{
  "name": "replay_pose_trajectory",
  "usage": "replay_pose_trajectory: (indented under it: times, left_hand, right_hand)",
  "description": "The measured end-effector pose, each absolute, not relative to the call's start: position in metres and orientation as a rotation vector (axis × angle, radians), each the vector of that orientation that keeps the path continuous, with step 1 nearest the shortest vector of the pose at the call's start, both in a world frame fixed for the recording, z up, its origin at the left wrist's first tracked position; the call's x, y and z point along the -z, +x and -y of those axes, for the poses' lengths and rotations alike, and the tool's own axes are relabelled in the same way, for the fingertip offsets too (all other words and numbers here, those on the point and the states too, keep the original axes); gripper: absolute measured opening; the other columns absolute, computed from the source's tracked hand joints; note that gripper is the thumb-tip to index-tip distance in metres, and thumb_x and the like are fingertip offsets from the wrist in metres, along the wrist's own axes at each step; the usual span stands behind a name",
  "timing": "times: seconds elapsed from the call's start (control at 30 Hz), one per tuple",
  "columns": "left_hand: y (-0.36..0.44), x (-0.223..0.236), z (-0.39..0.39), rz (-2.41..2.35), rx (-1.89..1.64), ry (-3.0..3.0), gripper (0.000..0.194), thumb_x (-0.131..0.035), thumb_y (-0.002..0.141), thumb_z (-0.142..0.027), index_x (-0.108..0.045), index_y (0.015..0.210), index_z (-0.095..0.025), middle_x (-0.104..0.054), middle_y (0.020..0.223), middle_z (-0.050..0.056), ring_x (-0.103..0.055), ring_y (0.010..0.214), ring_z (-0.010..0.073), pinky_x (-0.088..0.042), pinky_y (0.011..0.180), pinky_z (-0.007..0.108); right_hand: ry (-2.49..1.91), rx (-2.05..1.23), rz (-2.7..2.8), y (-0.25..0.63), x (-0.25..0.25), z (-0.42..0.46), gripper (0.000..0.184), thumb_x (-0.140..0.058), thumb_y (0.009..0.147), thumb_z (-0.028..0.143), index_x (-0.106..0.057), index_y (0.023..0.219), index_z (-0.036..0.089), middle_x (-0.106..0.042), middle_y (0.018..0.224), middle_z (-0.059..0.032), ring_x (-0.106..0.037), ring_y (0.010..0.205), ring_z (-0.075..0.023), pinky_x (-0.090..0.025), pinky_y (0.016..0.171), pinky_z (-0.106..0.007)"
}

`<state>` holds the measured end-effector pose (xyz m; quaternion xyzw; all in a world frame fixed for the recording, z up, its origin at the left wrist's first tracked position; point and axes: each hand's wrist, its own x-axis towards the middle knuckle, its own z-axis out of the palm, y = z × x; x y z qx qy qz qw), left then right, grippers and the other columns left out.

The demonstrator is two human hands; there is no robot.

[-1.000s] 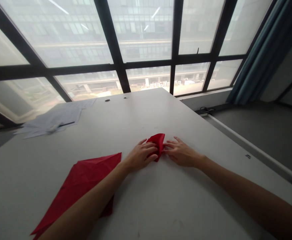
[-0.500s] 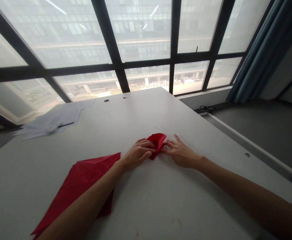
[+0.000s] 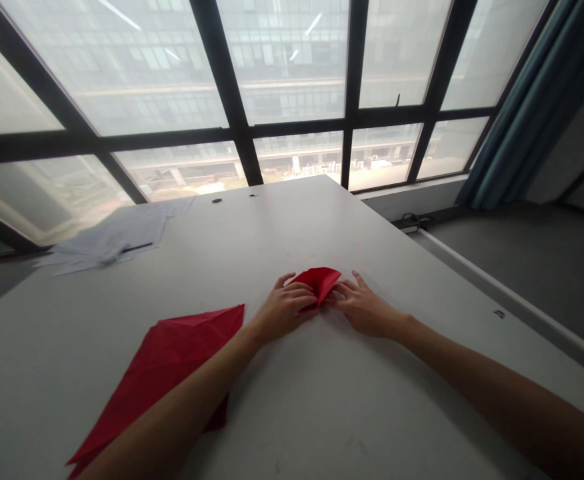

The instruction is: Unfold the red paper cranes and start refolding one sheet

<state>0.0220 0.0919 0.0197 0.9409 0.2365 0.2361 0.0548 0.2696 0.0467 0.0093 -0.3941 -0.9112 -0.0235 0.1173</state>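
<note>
Lying just below frame centre, the small red piece (image 3: 328, 276) reached under the left fingers (image 3: 298, 295) and tilted its flap towards the right fingers (image 3: 345, 292); whether either set pinched it was unclear.

The left hand (image 3: 282, 312) and the right hand (image 3: 367, 312) are bare, and so are the wrists (image 3: 255, 333) just behind them. Both hands are slim, with long, narrow fingers (image 3: 298, 293) and gently rounded backs; the nails are too small and soft to make out. On the right wrist a small bony bump stands out along the upper edge. Behind the hands, the left forearm (image 3: 192, 393) and the right forearm (image 3: 477, 377) are bare as well, smooth in outline, narrowest next to the wrists and widening steadily away from them. Farthest from the hands, the right forearm is shaded, its surface detail blurred.
</note>
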Motion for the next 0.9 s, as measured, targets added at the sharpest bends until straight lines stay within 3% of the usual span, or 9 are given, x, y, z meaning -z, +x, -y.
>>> replay_pose_trajectory:
  times: [0.13, 0.23, 0.3, 0.37, 0.47, 0.53, 0.7, 0.9]
  left_hand:
    - [0.024, -0.021, -0.090, -0.755, -0.728, 2.838, 0.015, -0.057, 0.095, -0.030, -0.071, 0.097, -0.025, -0.074, 0.107, 0.002, -0.067, 0.104, 0.0170, -0.029, 0.114, 0.040]
    - [0.025, -0.024, -0.087, -0.734, -0.706, 2.862, 0.016, -0.055, 0.096, -0.028, -0.071, 0.095, -0.024, -0.074, 0.107, 0.002, -0.067, 0.104, 0.0172, -0.031, 0.112, 0.039]
    - [0.026, -0.026, -0.086, -0.732, -0.682, 2.881, 0.017, -0.054, 0.096, -0.027, -0.071, 0.094, -0.024, -0.074, 0.106, 0.003, -0.067, 0.103, 0.0177, -0.032, 0.111, 0.039]
    - [0.026, -0.027, -0.084, -0.731, -0.656, 2.900, 0.018, -0.053, 0.097, -0.027, -0.070, 0.094, -0.024, -0.074, 0.105, 0.003, -0.067, 0.102, 0.0180, -0.032, 0.111, 0.040]
    - [0.027, -0.027, -0.083, -0.728, -0.641, 2.937, 0.019, -0.052, 0.098, -0.028, -0.070, 0.093, -0.023, -0.074, 0.103, 0.003, -0.067, 0.101, 0.0180, -0.032, 0.111, 0.040]
    - [0.028, -0.027, -0.083, -0.720, -0.635, 2.971, 0.021, -0.050, 0.098, -0.028, -0.070, 0.094, -0.023, -0.074, 0.102, 0.004, -0.066, 0.102, 0.0183, -0.032, 0.111, 0.040]
    - [0.029, -0.025, -0.083, -0.697, -0.620, 3.055, 0.019, -0.051, 0.097, -0.025, -0.070, 0.094, -0.022, -0.074, 0.100, 0.004, -0.066, 0.102, 0.0189, -0.029, 0.113, 0.042]
    - [0.031, -0.025, -0.082, -0.674, -0.601, 3.086, 0.018, -0.051, 0.097, -0.026, -0.069, 0.096, -0.022, -0.074, 0.099, 0.003, -0.065, 0.104, 0.0190, -0.027, 0.114, 0.043]
  right_hand:
    - [-1.142, 0.071, 2.560, 0.269, -0.011, -0.048, 0.036, -0.050, 0.085, 0.009, -0.068, 0.113, 0.022, -0.064, 0.120, -0.0116, -0.053, 0.117, -0.0270, -0.026, 0.113, -0.057]
    - [-1.261, 0.069, 2.227, 0.272, -0.015, -0.049, 0.018, -0.050, 0.088, 0.015, -0.067, 0.089, 0.020, -0.067, 0.090, -0.0086, -0.058, 0.091, -0.0232, -0.042, 0.097, -0.043]
    - [-1.314, 0.120, 1.973, 0.274, -0.019, -0.049, 0.015, -0.050, 0.090, 0.018, -0.065, 0.089, 0.019, -0.065, 0.086, -0.0084, -0.056, 0.087, -0.0236, -0.044, 0.088, -0.040]
    - [-1.256, 0.176, 1.939, 0.275, -0.024, -0.047, 0.016, -0.054, 0.091, 0.026, -0.065, 0.102, 0.019, -0.065, 0.099, -0.0108, -0.056, 0.098, -0.0264, -0.042, 0.091, -0.041]
    - [-1.064, 0.247, 2.224, 0.273, -0.028, -0.046, 0.033, -0.061, 0.092, 0.035, -0.061, 0.123, 0.025, -0.060, 0.128, -0.0104, -0.048, 0.122, -0.0294, -0.032, 0.105, -0.046]
    - [-0.986, 0.307, 2.359, 0.271, -0.027, -0.047, 0.026, -0.059, 0.095, 0.030, -0.064, 0.121, 0.029, -0.060, 0.133, -0.0068, -0.045, 0.128, -0.0280, -0.024, 0.110, -0.049]
    - [-0.934, 0.398, 2.370, 0.267, -0.020, -0.053, 0.018, -0.056, 0.096, 0.015, -0.069, 0.093, 0.026, -0.069, 0.117, -0.0018, -0.050, 0.123, -0.0228, -0.019, 0.112, -0.049]
    - [-0.904, 0.381, 2.368, 0.268, -0.021, -0.055, 0.023, -0.048, 0.097, 0.007, -0.064, 0.089, 0.021, -0.072, 0.096, -0.0003, -0.057, 0.114, -0.0189, -0.018, 0.114, -0.049]
